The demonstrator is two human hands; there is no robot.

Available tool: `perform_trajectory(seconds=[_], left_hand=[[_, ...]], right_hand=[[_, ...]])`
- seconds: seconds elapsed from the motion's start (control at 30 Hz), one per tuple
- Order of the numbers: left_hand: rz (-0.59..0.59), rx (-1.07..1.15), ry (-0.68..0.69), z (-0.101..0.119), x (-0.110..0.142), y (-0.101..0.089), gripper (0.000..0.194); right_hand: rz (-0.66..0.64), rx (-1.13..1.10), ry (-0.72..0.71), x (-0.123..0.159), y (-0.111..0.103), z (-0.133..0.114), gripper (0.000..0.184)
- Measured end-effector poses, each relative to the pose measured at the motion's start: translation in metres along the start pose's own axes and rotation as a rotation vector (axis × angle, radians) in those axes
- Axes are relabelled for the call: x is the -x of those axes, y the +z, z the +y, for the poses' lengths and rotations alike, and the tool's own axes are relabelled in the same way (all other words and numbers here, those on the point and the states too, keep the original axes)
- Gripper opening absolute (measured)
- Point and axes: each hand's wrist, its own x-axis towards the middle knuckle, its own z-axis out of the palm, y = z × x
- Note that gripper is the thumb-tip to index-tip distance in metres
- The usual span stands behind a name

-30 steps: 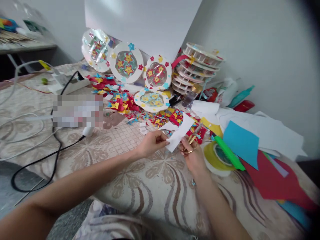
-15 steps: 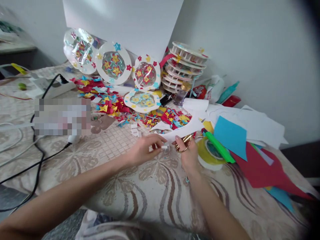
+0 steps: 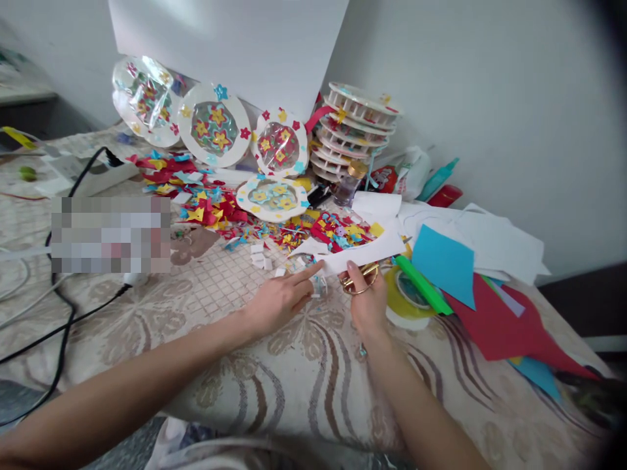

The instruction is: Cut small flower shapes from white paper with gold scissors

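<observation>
My right hand [image 3: 368,297] is closed around gold-coloured scissors [image 3: 361,277], and its thumb rests against a white paper strip [image 3: 365,255] with a curved edge. To the left, my left hand [image 3: 279,297] has its index finger stretched out to the strip's near left end, while its other fingers curl loosely below. Beside those fingers lies a clear round item [image 3: 321,285], possibly a tape roll, with a small white bit by it. Several small white paper pieces [image 3: 257,256] are scattered on the patterned tablecloth [image 3: 294,378].
Behind are coloured paper scraps [image 3: 210,212], flower-decorated round frames [image 3: 214,124], a stack of white rings [image 3: 360,124] and a gold-capped jar [image 3: 350,183]. On the right lie a green cutter-like tool [image 3: 424,285], a yellow tape roll [image 3: 404,297] and blue sheets [image 3: 443,264]. Black cables [image 3: 61,313] run left.
My left hand's pinch has loosened, and its index finger now points out to the paper strip. The scissors stay in my right hand. The view has shifted slightly right.
</observation>
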Motion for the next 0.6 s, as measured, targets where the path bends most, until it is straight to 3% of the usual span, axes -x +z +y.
perform_trajectory(seconds=[0.13, 0.3, 0.6], left_hand=[[0.100, 0.332, -0.218, -0.006, -0.004, -0.001, 0.012], [-0.012, 0.824, -0.480, -0.010, -0.009, -0.001, 0.029], [0.040, 1.031, -0.639, -0.008, -0.010, 0.004, 0.038]], right_hand=[[-0.001, -0.054, 0.021, 0.001, 0.000, -0.002, 0.023], [-0.018, -0.124, 0.092, 0.004, 0.002, -0.004, 0.023], [-0.125, -0.187, 0.211, 0.012, 0.008, -0.004, 0.022]])
